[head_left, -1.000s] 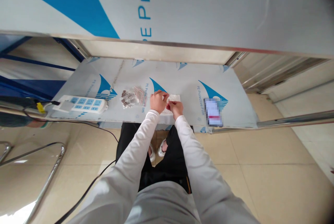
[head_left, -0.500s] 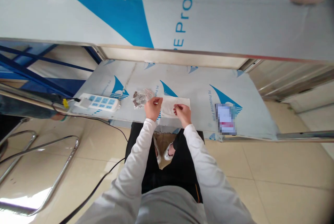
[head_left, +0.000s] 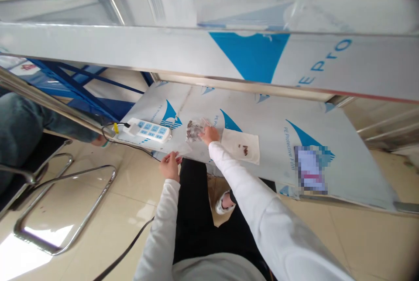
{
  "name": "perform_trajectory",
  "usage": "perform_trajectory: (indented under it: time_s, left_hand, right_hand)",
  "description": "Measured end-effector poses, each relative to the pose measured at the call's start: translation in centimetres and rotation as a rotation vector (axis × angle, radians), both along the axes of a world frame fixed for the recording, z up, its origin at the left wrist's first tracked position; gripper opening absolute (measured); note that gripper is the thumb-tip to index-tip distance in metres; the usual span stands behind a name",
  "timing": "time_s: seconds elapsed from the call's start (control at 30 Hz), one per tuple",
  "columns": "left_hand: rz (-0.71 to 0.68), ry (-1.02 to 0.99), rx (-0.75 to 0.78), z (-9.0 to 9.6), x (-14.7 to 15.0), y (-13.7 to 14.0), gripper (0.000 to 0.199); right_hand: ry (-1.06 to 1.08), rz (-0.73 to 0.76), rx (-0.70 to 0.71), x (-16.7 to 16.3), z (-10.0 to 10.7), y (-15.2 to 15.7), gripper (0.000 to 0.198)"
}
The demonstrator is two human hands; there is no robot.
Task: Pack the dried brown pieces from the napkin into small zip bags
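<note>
My right hand (head_left: 210,134) is closed at the right edge of a clear plastic bag (head_left: 195,130) holding several small dark brown pieces; its fingertips are partly hidden. By the shelf's front edge, my left hand (head_left: 170,167) has its fingers pinched together. Something thin and translucent shows at its fingertips, too faint to name. To the right of the bag lies a white paper sheet (head_left: 253,140), flat on the shelf, with a few small brown pieces (head_left: 245,150) on it.
A white power strip (head_left: 149,130) with a black cable plugged in lies left of the bag. A phone (head_left: 310,169), blurred out, rests at the right on the film-covered shelf (head_left: 356,172). An upper shelf (head_left: 157,49) overhangs. Another person's leg (head_left: 62,119) and a metal-framed chair (head_left: 65,246) are at left.
My right hand has left the white paper and crossed left to the plastic bag. My left hand has moved back to the shelf's front edge. Brown pieces now show on the paper; the view shifted left.
</note>
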State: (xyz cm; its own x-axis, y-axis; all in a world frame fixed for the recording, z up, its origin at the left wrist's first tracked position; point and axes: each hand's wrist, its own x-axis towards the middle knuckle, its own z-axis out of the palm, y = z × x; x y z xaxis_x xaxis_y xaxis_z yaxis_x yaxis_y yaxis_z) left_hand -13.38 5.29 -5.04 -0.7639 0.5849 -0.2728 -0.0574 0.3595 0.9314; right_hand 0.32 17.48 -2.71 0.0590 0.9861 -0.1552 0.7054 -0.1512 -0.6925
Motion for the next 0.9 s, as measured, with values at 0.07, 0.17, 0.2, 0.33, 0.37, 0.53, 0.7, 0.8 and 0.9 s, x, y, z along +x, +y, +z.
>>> perform_trajectory:
  time_s: [0.07, 0.17, 0.2, 0.33, 0.37, 0.53, 0.7, 0.8, 0.9]
  left_hand:
    - [0.032, -0.035, 0.043, -0.1, -0.1, 0.4, 0.022]
    - [0.027, -0.045, 0.078, -0.3, 0.1, 1.3, 0.021]
    - [0.019, -0.037, 0.075, -0.3, 0.3, 1.5, 0.021]
    - [-0.036, 0.050, -0.043, -0.7, 1.2, 2.3, 0.018]
    - [-0.057, 0.080, -0.094, -0.7, 1.3, 2.4, 0.017]
    - [-0.176, 0.260, -0.355, 0.4, 0.3, 2.9, 0.021]
    - [-0.239, 0.432, -0.501, 2.9, 0.0, 2.0, 0.036]
    - [-0.294, 0.521, -0.445, 4.4, 2.0, 0.0, 0.039]
    - [-0.476, 0.493, -0.235, 6.0, 5.5, -2.2, 0.031]
  right_hand:
    - [-0.015, -0.022, -0.023, -0.3, -0.4, 0.6, 0.013]
    - [-0.013, -0.073, -0.025, 0.2, -0.5, 1.5, 0.008]
    - [-0.007, -0.089, -0.014, 0.5, -0.4, 1.8, 0.007]
    - [0.029, -0.120, 0.052, 2.4, 0.5, 2.2, 0.013]
    - [0.044, -0.117, 0.070, 2.8, 0.8, 2.0, 0.014]
    - [0.178, -0.045, 0.113, 5.1, 2.5, -0.1, 0.025]
    - [0.387, 0.102, 0.033, 7.7, 4.4, -5.5, 0.033]
    - [0.552, 0.152, -0.032, 9.2, 5.3, -9.4, 0.034]
    - [0.541, 0.066, -0.002, 10.0, 6.1, -12.4, 0.031]
